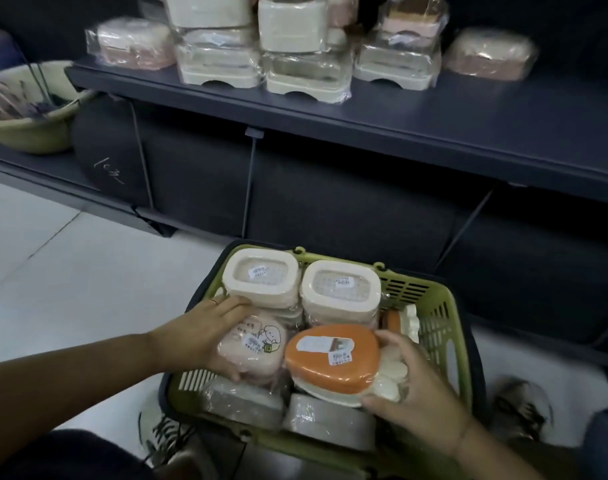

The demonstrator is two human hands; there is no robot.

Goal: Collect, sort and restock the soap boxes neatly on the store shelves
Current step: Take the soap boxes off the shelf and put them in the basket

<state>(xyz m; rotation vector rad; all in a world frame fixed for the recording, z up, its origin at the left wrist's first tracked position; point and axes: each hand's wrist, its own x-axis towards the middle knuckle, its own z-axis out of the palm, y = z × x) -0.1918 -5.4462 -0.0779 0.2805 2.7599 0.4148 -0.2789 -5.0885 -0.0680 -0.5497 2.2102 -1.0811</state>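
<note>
1. The green basket [444, 327] sits on the pale floor [70, 271] at 6 o'clock in the view. Its far rim lies close below the front edge of the dark shelf [399, 123].
2. The left hand [205, 334] grips the pink box [257, 344] at the basket's 9 o'clock. The thumb curls at the box's near edge and the fingers reach over its far edge.
3. The right hand [409, 386] grips the orange box [330, 358] just right of the basket's middle, with the thumb under the near edge and the fingers round the right end. The box is tilted and touches the pink box.
4. Two cream boxes [340, 289] stand side by side at the basket's 12 o'clock, rising above the rim.
5. Two grey boxes [243, 403] lie along the 6 o'clock wall, under both wrists.
6. At 3 o'clock, only a narrow gap separates the orange box from the slotted wall.
7. On the shelf, wrapped stacks [295, 26] stand back from the front edge, leaving a bare strip that widens towards 2 o'clock.
8. Open floor spreads at 9 o'clock, and a round tub [29, 133] sits at 10 o'clock.
</note>
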